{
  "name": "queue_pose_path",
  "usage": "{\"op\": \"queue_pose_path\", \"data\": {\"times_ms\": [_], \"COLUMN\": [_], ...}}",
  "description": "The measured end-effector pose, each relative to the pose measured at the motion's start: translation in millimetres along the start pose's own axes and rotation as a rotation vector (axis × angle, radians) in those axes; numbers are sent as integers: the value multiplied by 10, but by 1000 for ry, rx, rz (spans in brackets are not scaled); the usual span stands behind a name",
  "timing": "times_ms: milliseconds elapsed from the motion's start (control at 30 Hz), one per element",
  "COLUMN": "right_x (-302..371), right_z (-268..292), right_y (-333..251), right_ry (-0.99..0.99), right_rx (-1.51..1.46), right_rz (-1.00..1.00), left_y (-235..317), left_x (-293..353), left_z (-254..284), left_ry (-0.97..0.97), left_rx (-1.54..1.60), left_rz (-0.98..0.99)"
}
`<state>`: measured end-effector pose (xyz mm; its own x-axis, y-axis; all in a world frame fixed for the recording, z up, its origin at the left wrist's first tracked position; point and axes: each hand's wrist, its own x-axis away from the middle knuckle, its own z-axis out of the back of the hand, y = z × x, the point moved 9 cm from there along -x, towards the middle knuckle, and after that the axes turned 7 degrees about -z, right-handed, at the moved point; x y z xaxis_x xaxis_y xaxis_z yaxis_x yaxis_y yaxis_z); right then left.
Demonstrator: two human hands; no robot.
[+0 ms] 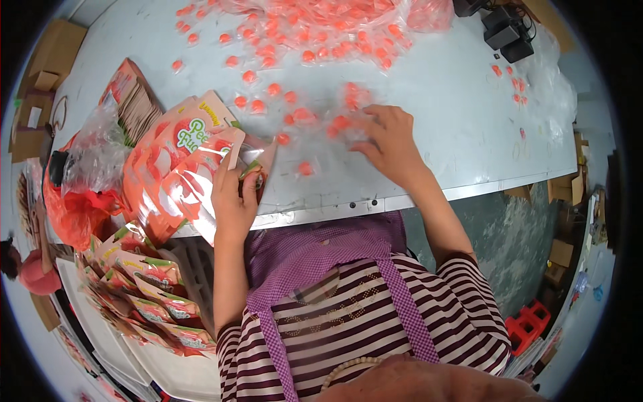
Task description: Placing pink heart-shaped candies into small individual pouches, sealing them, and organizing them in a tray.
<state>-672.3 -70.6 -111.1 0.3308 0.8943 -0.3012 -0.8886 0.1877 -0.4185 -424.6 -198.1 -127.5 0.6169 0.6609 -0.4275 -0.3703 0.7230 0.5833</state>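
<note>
Coral-red wrapped pieces (340, 123) lie scattered on the pale table (462, 127), the right hand (390, 143) curved over several — blur hides whether it grips any — while the left hand (234, 204) grasps a glossy red pouch (203, 175) overlapping other pouches (175, 137) near the edge.

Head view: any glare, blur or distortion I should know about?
Head view: white glare on the glossy pouches by the left hand; head view: the wrapped orange-pink pieces by the right hand are smeared, probably motion blur; head view: fisheye bends the table's front edge, with black filling the corners.
</note>
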Motion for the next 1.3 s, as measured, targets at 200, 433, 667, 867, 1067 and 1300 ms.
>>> {"op": "queue_pose_path", "data": {"times_ms": [200,433,667,867,1067,1300], "right_x": [137,194,117,143,138,157], "right_z": [23,217,159,220,116,204], "right_y": [-13,102,171,291,370,198], "right_ry": [-30,51,30,85,-42,22], "right_rx": [17,-105,5,-14,-99,-24], "right_rz": [37,15,-64,-123,-157,-52], "left_y": [23,24,30,30,19,54], "left_x": [-5,-4,-11,-8,-3,-12], "left_z": [19,31,14,13,16,20], "left_ry": [31,33,14,14,19,21], "left_rx": [-42,-53,-17,-4,-6,-31], "left_rz": [-87,-55,-29,-41,-46,-71]}}
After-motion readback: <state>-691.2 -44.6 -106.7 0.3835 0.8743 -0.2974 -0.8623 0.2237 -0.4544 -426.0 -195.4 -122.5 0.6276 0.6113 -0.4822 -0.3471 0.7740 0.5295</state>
